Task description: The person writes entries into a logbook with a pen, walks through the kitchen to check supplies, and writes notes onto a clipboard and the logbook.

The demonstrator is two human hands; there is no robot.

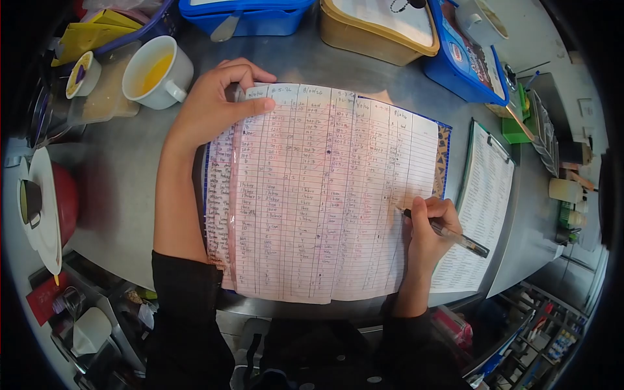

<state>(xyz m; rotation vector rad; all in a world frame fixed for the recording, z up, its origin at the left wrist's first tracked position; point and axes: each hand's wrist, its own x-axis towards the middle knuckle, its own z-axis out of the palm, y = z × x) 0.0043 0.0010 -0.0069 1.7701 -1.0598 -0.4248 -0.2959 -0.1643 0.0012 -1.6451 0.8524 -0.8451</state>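
Observation:
An open notebook [286, 208] lies on the metal counter, its lined pages filled with handwritten columns of figures in dark and red ink. At its upper left edge is my left hand [224, 97], with the thumb on the page and the fingers curled around beyond the edge, gripping it. My right hand [429, 237] is closed around a dark pen [465, 242] over the right page. The pen's tip points at a column near that page's right side; whether it touches the paper, I cannot tell. A clipboard [471, 214] with a printed list lies right of the notebook.
Along the counter's [117, 227] back stand a blue tub [250, 23], a tan tub [377, 39] and another blue tub [465, 65]. At left are a white mug [156, 71] with yellow contents and a small bowl [84, 75]. Shelves [546, 325] stand at lower right.

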